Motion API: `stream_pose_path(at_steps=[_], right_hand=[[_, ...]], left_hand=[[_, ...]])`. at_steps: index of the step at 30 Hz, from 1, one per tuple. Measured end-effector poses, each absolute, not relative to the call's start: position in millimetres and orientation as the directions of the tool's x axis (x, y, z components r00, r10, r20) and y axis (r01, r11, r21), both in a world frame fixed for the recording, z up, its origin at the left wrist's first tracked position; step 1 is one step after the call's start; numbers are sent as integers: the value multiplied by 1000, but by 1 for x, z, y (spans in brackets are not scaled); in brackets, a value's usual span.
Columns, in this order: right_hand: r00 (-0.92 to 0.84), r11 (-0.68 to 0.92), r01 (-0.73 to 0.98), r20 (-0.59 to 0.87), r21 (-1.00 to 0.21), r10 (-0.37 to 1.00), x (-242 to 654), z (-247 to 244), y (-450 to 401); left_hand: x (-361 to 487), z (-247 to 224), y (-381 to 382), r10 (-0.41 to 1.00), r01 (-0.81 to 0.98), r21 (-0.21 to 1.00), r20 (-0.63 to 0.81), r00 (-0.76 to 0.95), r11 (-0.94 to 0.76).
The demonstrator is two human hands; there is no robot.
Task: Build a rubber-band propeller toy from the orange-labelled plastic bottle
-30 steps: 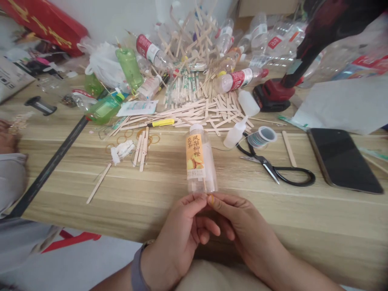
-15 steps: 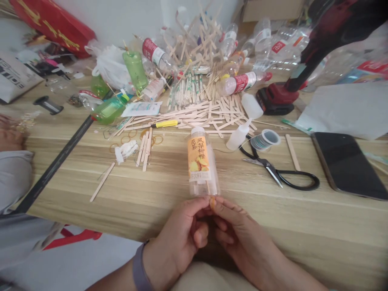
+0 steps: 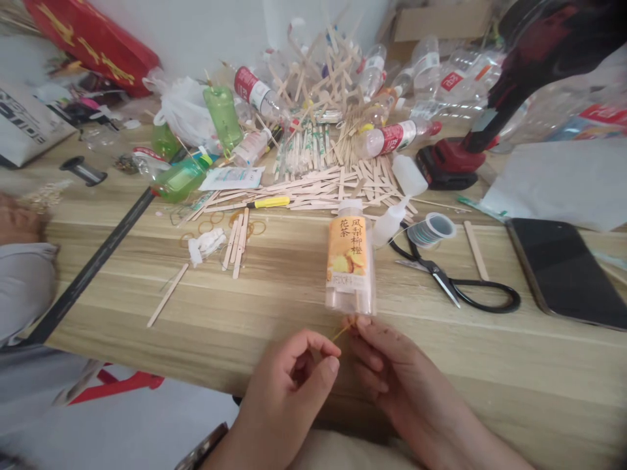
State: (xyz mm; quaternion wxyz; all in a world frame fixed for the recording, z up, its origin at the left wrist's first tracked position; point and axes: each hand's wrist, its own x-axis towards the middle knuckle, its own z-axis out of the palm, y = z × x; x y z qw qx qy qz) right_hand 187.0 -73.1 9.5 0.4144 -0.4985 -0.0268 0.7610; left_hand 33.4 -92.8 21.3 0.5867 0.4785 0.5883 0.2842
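Observation:
A clear plastic bottle with an orange fruit-tea label points its white cap away from me, its base toward my hands. A narrow wooden stick shows at its near end and runs down to my fingertips. My right hand is closed there, thumb and forefinger pinching the stick's end at the base. From this pinch a thin yellow-orange rubber band stretches to my left hand, whose thumb and forefinger are closed on its other end. The exact hold of the right fingertips is partly hidden.
Black scissors, a thread spool, a phone and a white squeeze bottle lie to the right. Craft sticks, a yellow cutter and rubber bands lie beyond. Another person's hand is at left.
My left hand has drawn back from the bottle's base, stretching the rubber band out. The bottle has shifted right with my right hand.

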Motion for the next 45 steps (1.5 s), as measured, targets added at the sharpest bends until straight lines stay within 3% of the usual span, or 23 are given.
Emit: stream_pose_path(at_steps=[4,8,11,17,23,28,32,37,45], right_hand=[[-148,-646,-617,-741,-449,655,187,9,-73],[-162,-649,-619,-737,-441,656,185,11,-73],[-161,-650,-614,-736,-447,658,183,12,-73],[-139,-642,-589,-721,-491,679,183,7,-76],[-120,-647,-550,-716,-529,687,181,7,-76],[-140,-643,-488,-675,-590,725,183,8,-75],[-115,-636,-461,-669,-619,735,185,9,-67],[-164,-673,-440,-683,-595,712,185,13,-58],[-348,-802,-440,-747,-404,567,194,13,-43]], left_hand=[[27,19,-93,987,468,883,-101,122,33],[25,19,-83,998,594,804,-27,65,-17],[25,19,-75,997,645,764,-54,60,2],[28,26,-56,952,752,642,-299,65,150],[25,29,-37,907,823,561,-386,167,87],[20,21,-26,724,643,702,-610,322,305],[30,16,-32,796,393,819,-539,276,419],[46,16,-45,838,229,833,-535,108,503],[50,12,-47,782,44,784,-621,59,619]])
